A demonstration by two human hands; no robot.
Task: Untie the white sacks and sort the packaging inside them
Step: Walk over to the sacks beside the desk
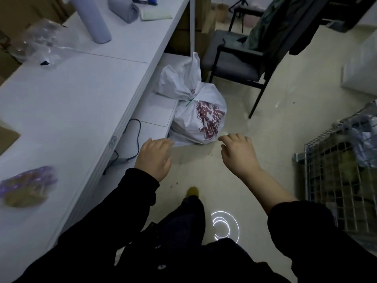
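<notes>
Reach step: L hand & R hand, fingers loosely spread, empty, near tied white plastic sack w/ red print; next prob undo 1 green tie.

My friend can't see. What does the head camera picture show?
The left hand and right hand reach, empty, toward a tied white plastic sack with red print on the floor. A thin green tie closes its neck, and it sits beside a long white table.

White sack w/ red print, green tie
</notes>
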